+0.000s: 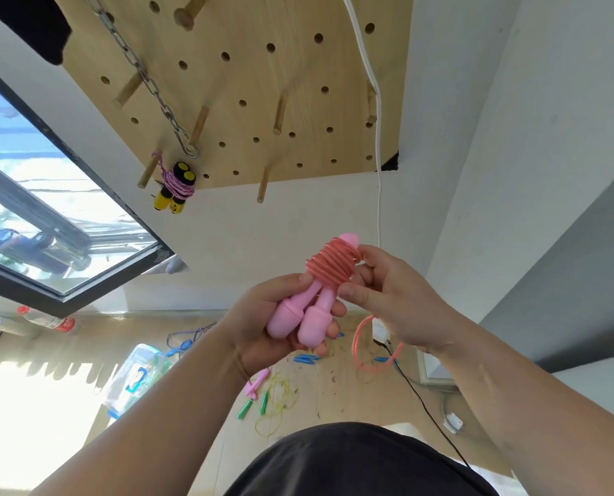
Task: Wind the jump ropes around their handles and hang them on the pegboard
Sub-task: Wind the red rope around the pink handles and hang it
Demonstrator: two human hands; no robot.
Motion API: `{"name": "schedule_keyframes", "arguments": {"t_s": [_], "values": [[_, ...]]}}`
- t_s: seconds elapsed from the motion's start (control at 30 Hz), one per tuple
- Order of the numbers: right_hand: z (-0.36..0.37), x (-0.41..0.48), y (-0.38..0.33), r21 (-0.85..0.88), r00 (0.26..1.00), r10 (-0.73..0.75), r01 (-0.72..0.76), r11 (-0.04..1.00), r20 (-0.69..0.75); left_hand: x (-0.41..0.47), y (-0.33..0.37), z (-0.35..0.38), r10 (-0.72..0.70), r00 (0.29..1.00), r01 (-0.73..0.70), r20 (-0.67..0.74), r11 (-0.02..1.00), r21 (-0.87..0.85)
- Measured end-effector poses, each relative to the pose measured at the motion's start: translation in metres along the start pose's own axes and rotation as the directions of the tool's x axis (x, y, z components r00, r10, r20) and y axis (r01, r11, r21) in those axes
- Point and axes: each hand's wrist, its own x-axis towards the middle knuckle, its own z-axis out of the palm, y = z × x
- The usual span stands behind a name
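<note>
My left hand [262, 327] grips two pink jump-rope handles [309, 316] side by side, fat ends toward me. A coral rope [332, 264] is coiled in many turns around their upper halves. My right hand [387, 298] pinches the rope beside the coil, and a loose loop of rope [361, 349] hangs below that hand. Above, the wooden pegboard [298, 84] carries several pegs. A yellow-and-black handled rope [176, 187], wound with pink-purple cord, hangs from a lower-left peg [148, 171].
On the wooden floor lie a green-handled yellow rope [273, 406], a blue rope [187, 340], small blue pieces [305, 359] and a clear plastic box [133, 377]. A metal chain [148, 84] and a white cable [377, 137] hang over the pegboard. A window [47, 209] is at left.
</note>
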Motion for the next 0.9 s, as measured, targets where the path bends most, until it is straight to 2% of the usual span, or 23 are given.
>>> {"name": "schedule_keyframes", "arguments": {"t_s": [0.13,0.2,0.23,0.3,0.33,0.37,0.43,0.47,0.5,0.57,0.63,0.7,0.8,0.9], "values": [[0.007,0.0,0.007,0.015,0.996,0.014,-0.012,1.0,-0.093,0.0,0.003,-0.007,0.112,0.984,-0.087,-0.135,0.98,0.178],[0.008,0.001,0.007,0.041,0.989,0.03,-0.024,0.999,-0.147,0.0,0.004,-0.002,0.264,0.942,-0.163,-0.208,0.899,0.406],[0.009,0.002,0.006,0.047,0.984,0.048,-0.04,0.998,-0.173,0.0,0.003,0.002,0.366,0.905,-0.18,-0.215,0.789,0.588],[0.011,0.005,0.004,0.036,0.972,0.068,-0.062,0.997,-0.225,0.005,-0.002,0.009,0.578,0.793,-0.082,-0.194,0.415,0.906],[0.013,0.006,0.002,0.019,0.966,0.068,-0.065,0.998,-0.251,0.009,-0.005,0.012,0.673,0.722,-0.014,-0.161,0.246,0.969],[0.017,0.008,0.0,0.006,0.959,0.067,-0.068,0.998,-0.275,0.012,-0.008,0.013,0.737,0.663,0.021,-0.132,0.158,0.987],[0.021,0.009,-0.005,0.02,0.953,0.074,-0.071,0.997,-0.294,0.018,-0.012,0.013,0.802,0.588,0.001,-0.108,0.133,0.991],[0.021,0.009,-0.007,0.035,0.954,0.085,-0.078,0.996,-0.289,0.019,-0.012,0.013,0.811,0.576,-0.024,-0.1,0.14,0.99],[0.019,0.009,-0.011,0.05,0.956,0.1,-0.09,0.995,-0.277,0.019,-0.012,0.012,0.805,0.585,-0.051,-0.102,0.162,0.985],[0.013,0.01,-0.018,0.094,0.955,0.138,-0.117,0.989,-0.262,0.018,-0.011,0.012,0.752,0.65,-0.111,-0.108,0.235,0.966],[0.008,0.011,-0.021,0.199,0.937,0.197,-0.142,0.97,-0.288,0.016,-0.009,0.013,0.682,0.728,-0.124,-0.073,0.235,0.964],[0.006,0.012,-0.024,0.223,0.916,0.236,-0.169,0.96,-0.324,0.015,-0.006,0.01,0.623,0.781,-0.114,-0.045,0.214,0.97],[0.005,0.011,-0.024,0.191,0.921,0.214,-0.157,0.969,-0.327,0.013,-0.005,0.006,0.593,0.804,-0.092,-0.033,0.178,0.98],[0.007,0.007,-0.027,0.279,0.935,0.22,-0.14,0.95,-0.277,0.011,-0.006,0.009,0.602,0.798,-0.043,-0.027,0.101,0.994]]}}
